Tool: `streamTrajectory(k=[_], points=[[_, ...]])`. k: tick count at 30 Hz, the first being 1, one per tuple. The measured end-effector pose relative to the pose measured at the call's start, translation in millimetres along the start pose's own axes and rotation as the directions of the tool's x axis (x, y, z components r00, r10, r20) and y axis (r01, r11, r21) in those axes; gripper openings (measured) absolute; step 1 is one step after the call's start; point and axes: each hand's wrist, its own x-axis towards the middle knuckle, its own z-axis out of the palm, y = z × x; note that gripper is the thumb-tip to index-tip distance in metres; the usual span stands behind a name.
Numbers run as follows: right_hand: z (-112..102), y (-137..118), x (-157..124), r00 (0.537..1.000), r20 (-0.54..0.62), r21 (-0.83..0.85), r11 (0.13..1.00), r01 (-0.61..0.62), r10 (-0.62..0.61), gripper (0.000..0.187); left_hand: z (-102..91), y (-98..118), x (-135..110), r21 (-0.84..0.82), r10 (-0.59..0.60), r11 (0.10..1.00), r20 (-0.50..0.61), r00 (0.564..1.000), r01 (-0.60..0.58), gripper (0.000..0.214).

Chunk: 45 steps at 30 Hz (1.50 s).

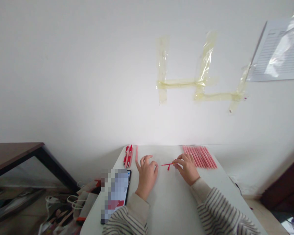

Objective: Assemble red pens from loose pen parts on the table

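Observation:
My right hand (186, 168) pinches a thin red pen refill (167, 164) that points left over the white table (171, 202). A small red part (169, 167) hangs under the refill. My left hand (147, 171) rests on the table with fingers curled and slightly apart, its fingertips close to the refill's left end; it holds nothing that I can see. A pink pen tube (136, 153) lies just beyond its index finger. Two assembled red pens (128, 156) lie at the far left of the table.
A row of several pink pen tubes (200, 157) lies at the far right. A phone (116, 195) lies at the table's left edge. Left of the table stand a dark wooden desk (14, 155) and bags on the floor (71, 209). The wall carries tape strips (198, 85).

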Motion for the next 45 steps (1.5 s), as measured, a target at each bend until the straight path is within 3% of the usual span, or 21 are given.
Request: streamTrajectory(k=[9,28,45], points=[[0.3,-0.6,-0.2,1.0,-0.025,-0.011,1.0,0.002,-0.002,0.01,-2.3,5.6,1.5,-0.055,-0.031,0.998,0.003,1.0,0.031,0.011],[2.8,-0.8,-0.1,0.998,-0.052,0.028,0.999,0.046,-0.044,0.009,-2.6,6.5,1.0,-0.075,0.034,0.997,0.009,0.999,-0.034,0.012],[-0.9,-7.5,0.7,0.998,0.005,0.041,0.997,0.068,-0.069,0.011,4.9,5.3,-0.4,-0.115,0.081,0.99,0.022,0.996,-0.078,0.013]])
